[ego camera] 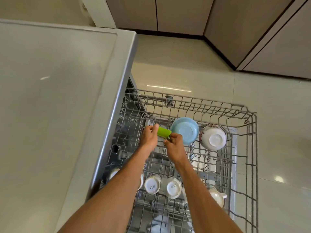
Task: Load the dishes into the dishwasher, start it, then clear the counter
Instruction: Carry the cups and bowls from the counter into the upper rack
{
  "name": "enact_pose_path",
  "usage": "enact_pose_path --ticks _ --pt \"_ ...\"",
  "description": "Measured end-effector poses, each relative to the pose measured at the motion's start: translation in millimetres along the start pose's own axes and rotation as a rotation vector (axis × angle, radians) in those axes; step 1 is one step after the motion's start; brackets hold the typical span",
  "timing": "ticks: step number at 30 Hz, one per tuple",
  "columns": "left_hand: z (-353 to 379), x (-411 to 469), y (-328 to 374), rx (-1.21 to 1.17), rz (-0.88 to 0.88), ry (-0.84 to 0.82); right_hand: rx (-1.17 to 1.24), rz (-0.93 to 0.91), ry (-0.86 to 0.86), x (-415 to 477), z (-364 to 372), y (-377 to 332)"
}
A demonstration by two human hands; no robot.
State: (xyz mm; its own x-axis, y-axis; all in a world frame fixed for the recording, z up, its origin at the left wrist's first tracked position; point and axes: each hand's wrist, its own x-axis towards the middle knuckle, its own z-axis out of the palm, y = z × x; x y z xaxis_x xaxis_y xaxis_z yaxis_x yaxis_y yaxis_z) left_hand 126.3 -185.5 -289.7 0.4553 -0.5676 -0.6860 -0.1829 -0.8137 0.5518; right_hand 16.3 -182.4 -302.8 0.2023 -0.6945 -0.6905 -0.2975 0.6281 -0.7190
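Lime-green cup [164, 132], sideways, pinched by L hand [149, 137] & R hand [174, 143].

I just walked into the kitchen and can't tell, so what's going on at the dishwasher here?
A person is loading the dishwasher. Their left hand and right hand both pinch a small lime-green plastic item over the pulled-out grey wire rack. Already sitting in it, upside down, are a pale blue bowl, a white floral bowl and white cups in the near row.
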Motion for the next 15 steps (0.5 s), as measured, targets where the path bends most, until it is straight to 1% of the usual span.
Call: enact_pose_path --ticks 4,9,15 --pt "1.7 5.2 4.4 0.042 -0.027 -0.063 0.014 0.051 -0.007 5.9 2.5 -0.1" --pt "3.5 13.4 1.0 0.012 -0.075 -0.138 0.036 0.016 -0.029 13.6 8.9 -2.3" --pt "6.5 14.7 0.1 -0.030 -0.080 -0.145 0.042 0.035 -0.022 17.9 17.1 -1.9"
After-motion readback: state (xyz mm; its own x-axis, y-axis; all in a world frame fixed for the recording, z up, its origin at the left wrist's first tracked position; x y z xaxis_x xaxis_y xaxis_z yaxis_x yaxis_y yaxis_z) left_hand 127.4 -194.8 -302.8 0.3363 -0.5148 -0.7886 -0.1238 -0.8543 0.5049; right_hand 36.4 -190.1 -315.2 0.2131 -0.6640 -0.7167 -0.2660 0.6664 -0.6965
